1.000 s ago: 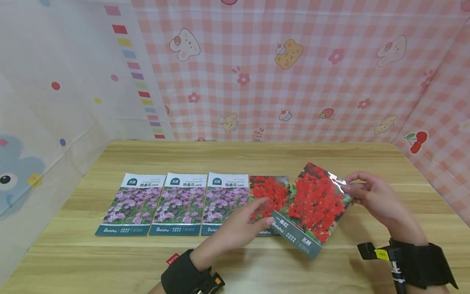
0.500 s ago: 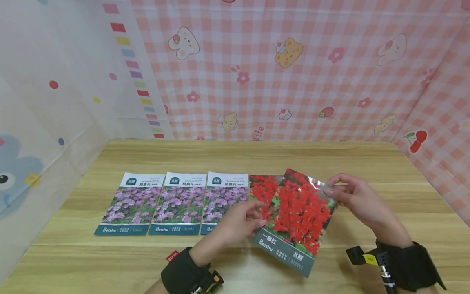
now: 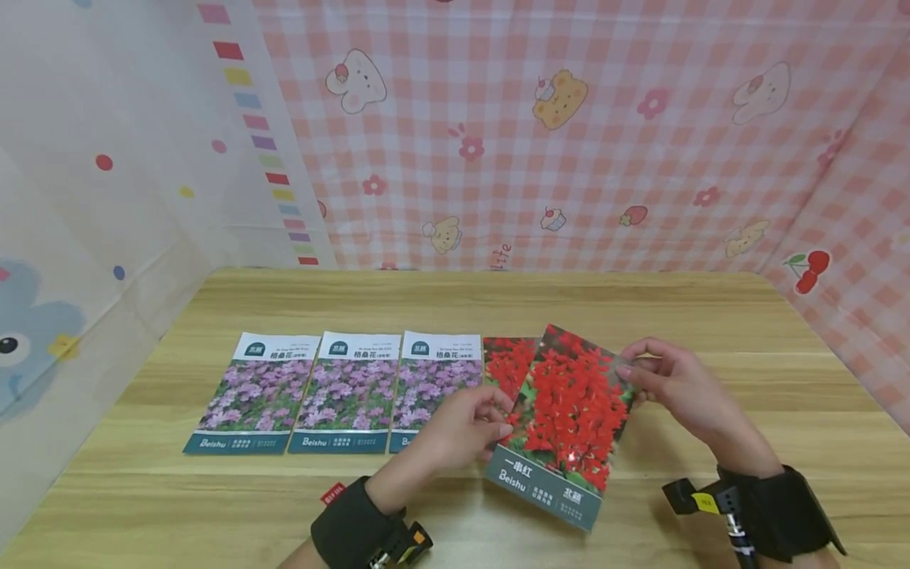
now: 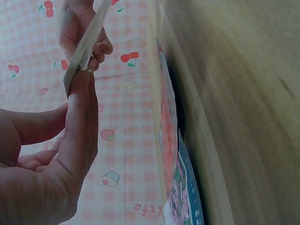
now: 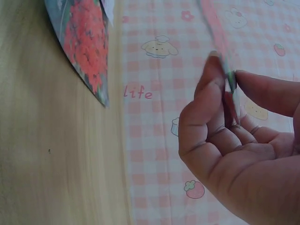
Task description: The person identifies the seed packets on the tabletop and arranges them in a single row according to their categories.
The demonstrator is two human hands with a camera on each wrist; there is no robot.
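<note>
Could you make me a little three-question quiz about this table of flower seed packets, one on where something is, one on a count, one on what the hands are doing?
1. Where does the second red-flower packet lie?
A. Right of the purple row, partly under the held packet
B. Left of the purple row
C. At the table's far edge

2. How many purple-flower packets lie in the row?
A. Two
B. Three
C. Five

3. How is the red-flower packet being handled?
A. Lying untouched
B. One hand only
C. Both hands hold it

Answers: 1 A, the flat red packet adjoins the purple packets. 2 B, three side by side. 3 C, the left hand and right hand pinch the held red packet.
</note>
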